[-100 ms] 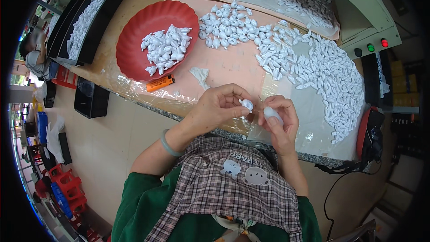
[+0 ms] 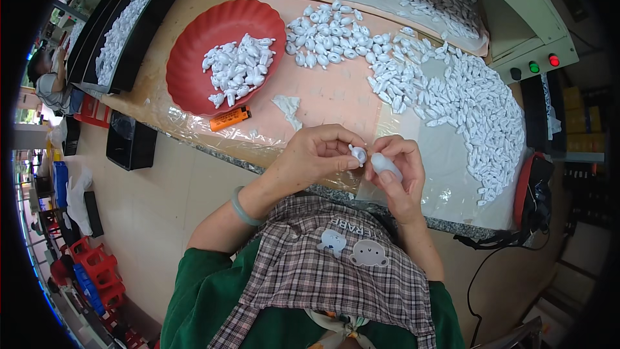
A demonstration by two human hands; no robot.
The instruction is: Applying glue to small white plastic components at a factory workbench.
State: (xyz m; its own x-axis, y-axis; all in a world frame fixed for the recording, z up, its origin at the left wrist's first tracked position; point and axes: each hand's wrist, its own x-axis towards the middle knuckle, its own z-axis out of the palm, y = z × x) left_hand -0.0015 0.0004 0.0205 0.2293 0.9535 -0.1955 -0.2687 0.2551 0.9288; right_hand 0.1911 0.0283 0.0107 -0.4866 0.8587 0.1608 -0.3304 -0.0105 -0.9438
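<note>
Between the thumb and fingers of my left hand [image 2: 316,152] is a small white rounded plastic piece [image 2: 358,153] with an opening in it. My right hand [image 2: 407,184] is closed around a smooth, whitish, rounded thing [image 2: 385,165] that looks like a small squeeze bottle; its tip is hidden by the fingers. Both hands are close together above the table's near edge, almost touching. Beyond them, loose white plastic pieces [image 2: 323,35] lie scattered on the pink sheet, and a dense spread of slimmer white pieces [image 2: 481,123] covers the right side.
A red scalloped bowl [image 2: 184,45] holds a heap of similar white pieces. An orange lighter-like object [image 2: 230,119] and a crumpled white scrap [image 2: 287,110] lie near it. A pale green cabinet [image 2: 539,45] with buttons stands behind. Black trays [image 2: 139,32] are at left; another person [image 2: 51,81] sits beyond.
My right hand has shifted slightly left with the whitish rounded thing, closer to the white piece in my left hand. My left hand is almost still.
</note>
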